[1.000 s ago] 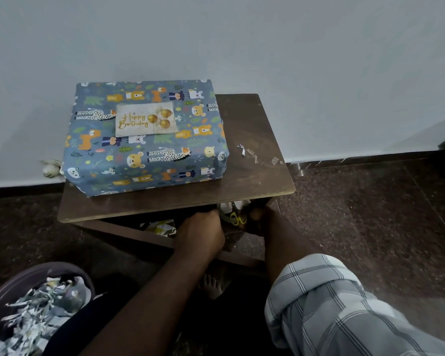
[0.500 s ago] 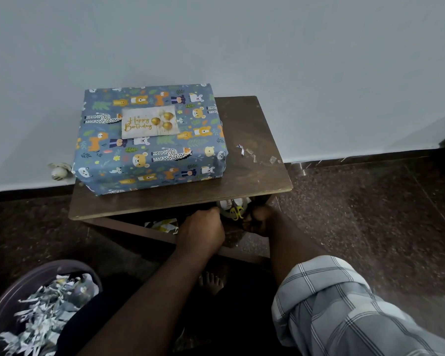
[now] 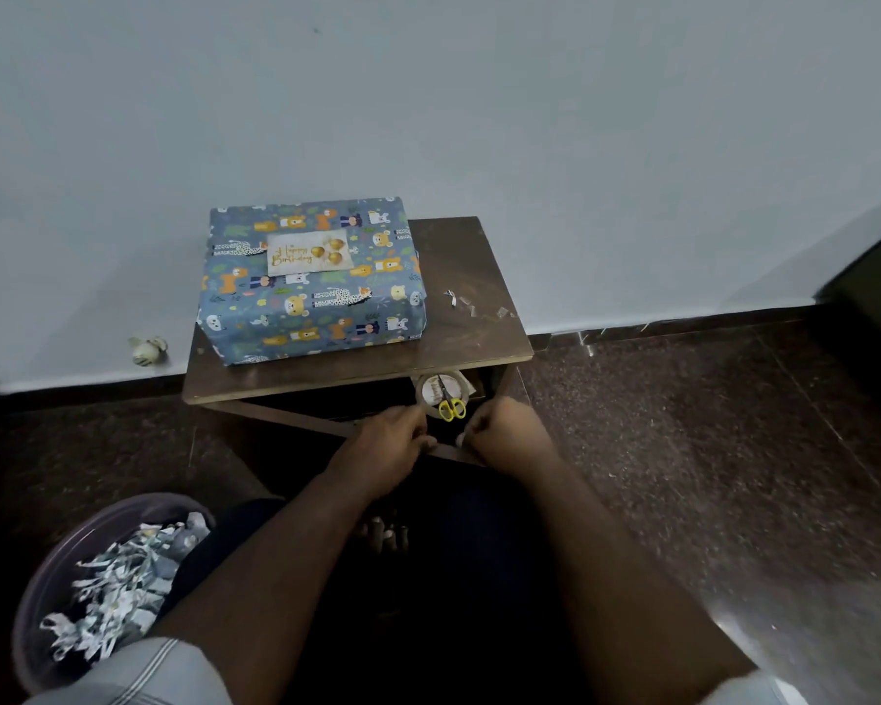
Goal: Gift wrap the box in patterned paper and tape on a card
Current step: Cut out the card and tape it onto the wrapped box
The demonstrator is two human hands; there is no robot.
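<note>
wall (image 3: 428, 94): plain pale wall right behind everything; the table's back edge sits up against it, so no room back there.
floor (image 3: 708, 450): dark speckled stone, loads of open space to the right of the table, less on the left where the bin sits.
table (image 3: 474, 328): small dark wooden one. Right half of the top is mostly bare; the front edge runs just above the hands, with a shadowy shelf space underneath.
box (image 3: 311, 297): already wrapped in blue animal-print paper, parked on the left half of the tabletop. Its left side pokes out a bit past the table's left edge, and the front corner is close to the front edge.
bin (image 3: 47, 577): purple tub at lower left on the floor, holding paper scraps (image 3: 118, 577).
left hand (image 3: 392, 445): low in front of the table, under the front edge, fingers curled in. Can't tell if it's pinching anything, too dark.
right hand (image 3: 504, 435): just beside the left with a small gap between, fingers curled too, same deal, can't make out a grip.
card (image 3: 309, 252): "Happy Birthday" with gold balloons, flat on the box top, toward the back.
tape roll (image 3: 428, 386): under the tabletop's front edge, just above the hands.
scissors (image 3: 448, 402): tiny yellow-handled pair lying across the roll.
tape bits (image 3: 471, 306): few little scraps near the table's right edge.
</note>
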